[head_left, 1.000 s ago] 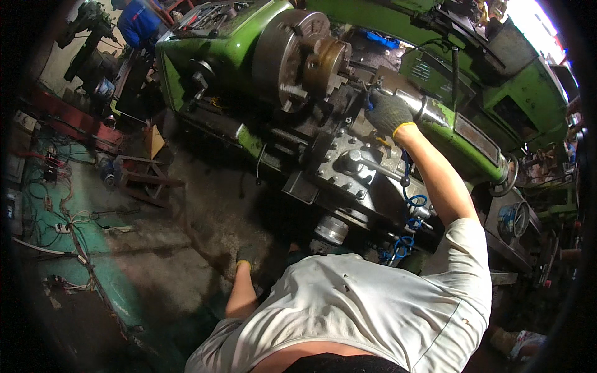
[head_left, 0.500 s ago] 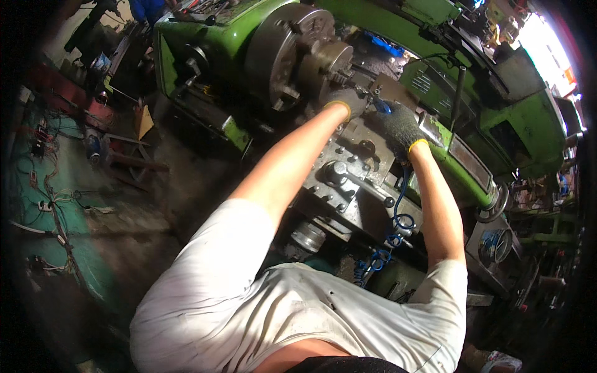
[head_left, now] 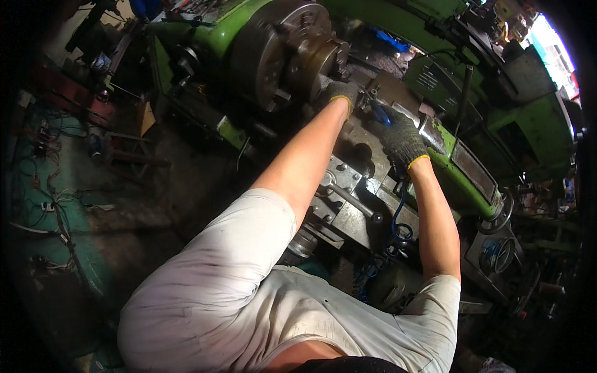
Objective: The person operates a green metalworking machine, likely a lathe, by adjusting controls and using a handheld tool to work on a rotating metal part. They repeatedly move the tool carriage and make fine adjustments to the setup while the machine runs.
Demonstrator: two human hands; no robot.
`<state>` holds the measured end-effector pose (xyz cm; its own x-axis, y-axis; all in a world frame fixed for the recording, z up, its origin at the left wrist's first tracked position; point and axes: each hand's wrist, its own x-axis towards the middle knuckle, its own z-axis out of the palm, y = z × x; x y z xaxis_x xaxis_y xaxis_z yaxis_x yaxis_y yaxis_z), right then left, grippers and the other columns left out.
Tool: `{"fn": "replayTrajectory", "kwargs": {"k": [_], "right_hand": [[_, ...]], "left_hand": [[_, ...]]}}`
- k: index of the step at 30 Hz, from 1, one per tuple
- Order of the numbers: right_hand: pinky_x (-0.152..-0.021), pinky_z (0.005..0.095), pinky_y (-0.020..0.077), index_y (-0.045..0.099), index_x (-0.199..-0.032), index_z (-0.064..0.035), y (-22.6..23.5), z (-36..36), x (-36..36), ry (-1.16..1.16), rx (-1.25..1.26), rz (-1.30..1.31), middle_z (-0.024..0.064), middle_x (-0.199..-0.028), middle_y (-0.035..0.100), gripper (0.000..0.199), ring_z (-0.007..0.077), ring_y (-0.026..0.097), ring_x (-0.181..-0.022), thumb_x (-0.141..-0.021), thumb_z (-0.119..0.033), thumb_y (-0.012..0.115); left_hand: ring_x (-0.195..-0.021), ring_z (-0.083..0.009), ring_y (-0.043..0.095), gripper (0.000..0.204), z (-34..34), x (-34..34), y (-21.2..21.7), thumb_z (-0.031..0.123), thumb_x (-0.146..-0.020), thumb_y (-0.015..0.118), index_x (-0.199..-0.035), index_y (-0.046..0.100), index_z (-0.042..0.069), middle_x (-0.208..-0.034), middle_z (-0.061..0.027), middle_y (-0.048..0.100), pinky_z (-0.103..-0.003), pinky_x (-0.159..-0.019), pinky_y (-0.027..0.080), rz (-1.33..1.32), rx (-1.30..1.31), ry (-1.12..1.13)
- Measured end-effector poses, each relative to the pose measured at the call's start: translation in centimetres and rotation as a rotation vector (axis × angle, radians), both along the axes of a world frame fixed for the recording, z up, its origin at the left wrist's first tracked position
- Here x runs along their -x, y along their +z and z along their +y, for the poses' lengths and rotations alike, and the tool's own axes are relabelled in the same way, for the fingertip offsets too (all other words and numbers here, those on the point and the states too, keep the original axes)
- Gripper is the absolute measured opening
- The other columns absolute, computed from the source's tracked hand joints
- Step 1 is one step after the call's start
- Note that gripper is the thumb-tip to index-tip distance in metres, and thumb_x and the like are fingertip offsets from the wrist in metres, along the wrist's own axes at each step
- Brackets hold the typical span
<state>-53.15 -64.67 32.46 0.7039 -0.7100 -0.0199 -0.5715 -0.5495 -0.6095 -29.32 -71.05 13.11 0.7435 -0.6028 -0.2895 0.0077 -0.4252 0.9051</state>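
1. We see the round grey lathe chuck (head_left: 283, 53) with a brass-coloured centre, on the green lathe (head_left: 211, 37).
2. Our gloved left hand (head_left: 341, 92) rests beside it; its grip is unclear.
3. Our gloved right hand (head_left: 403, 138) curls around a blue-handled tool (head_left: 380, 114).

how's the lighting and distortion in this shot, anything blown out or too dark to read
Head view: a window at the upper right is blown out; the floor at left and the rim fall into deep shadow; fisheye bends the green lathe; the gloved left hand and right hand are dimly lit but readable.
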Motion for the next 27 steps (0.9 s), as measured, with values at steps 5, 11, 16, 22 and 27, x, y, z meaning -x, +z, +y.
{"fn": "replayTrajectory", "kwargs": {"k": [5,11,16,22,27], "right_hand": [[-0.099,0.0474,0.0522,0.07,-0.132,-0.0095,1.3,-1.2,0.6,-0.018,-0.05,0.053,0.0259,-0.122,0.073,0.055,0.0411,0.07,-0.113,-0.088,-0.042,0.07],[-0.088,0.0452,0.0553,0.069,-0.134,-0.0092,1.3,-1.7,-0.2,0.042,0.008,0.091,0.0197,-0.108,0.077,0.056,0.0318,0.074,-0.098,-0.089,-0.042,0.072],[-0.091,0.0546,0.0541,0.068,-0.124,-0.0101,2.1,0.5,-1.9,0.089,0.174,0.268,0.0244,-0.111,0.074,0.043,0.0448,0.07,-0.104,-0.089,-0.035,0.069],[-0.092,0.0548,0.055,0.068,-0.12,-0.0121,0.7,1.7,-2.3,0.105,0.323,0.288,0.0232,-0.108,0.073,0.037,0.0458,0.07,-0.103,-0.088,-0.031,0.07],[-0.086,0.0531,0.0563,0.067,-0.129,-0.013,0.1,2.7,-0.7,0.022,0.327,0.163,0.0232,-0.108,0.073,0.042,0.047,0.07,-0.096,-0.091,-0.03,0.07]], "left_hand": [[-0.127,-0.0297,0.062,0.068,2.3,2.9,7.5,0.046,-0.096,0.065,-0.147,0.059,0.002,-0.143,-0.0183,0.064,-0.038,-0.107,0.049,-0.226,-0.083,-0.366],[-0.135,-0.0359,0.061,0.053,4.9,4.0,11.3,0.039,-0.1,0.056,-0.141,0.066,0.008,-0.149,-0.0204,0.061,-0.045,-0.11,0.051,-0.496,-0.434,-0.617],[-0.116,-0.0384,0.071,0.056,10.2,-0.9,12.1,0.046,-0.086,0.069,-0.12,0.077,0.004,-0.124,-0.024,0.073,-0.045,-0.101,0.054,-0.684,-0.582,-0.795],[-0.104,-0.038,0.073,0.052,19.2,-3.9,13.0,0.044,-0.078,0.078,-0.11,0.078,0.003,-0.112,-0.0218,0.076,-0.046,-0.092,0.057,-0.615,-0.439,-0.643],[-0.11,-0.0382,0.071,0.06,29.8,-8.9,1.9,0.055,-0.085,0.072,-0.117,0.075,0.005,-0.119,-0.0169,0.076,-0.047,-0.092,0.055,-0.341,-0.222,-0.316]]}}
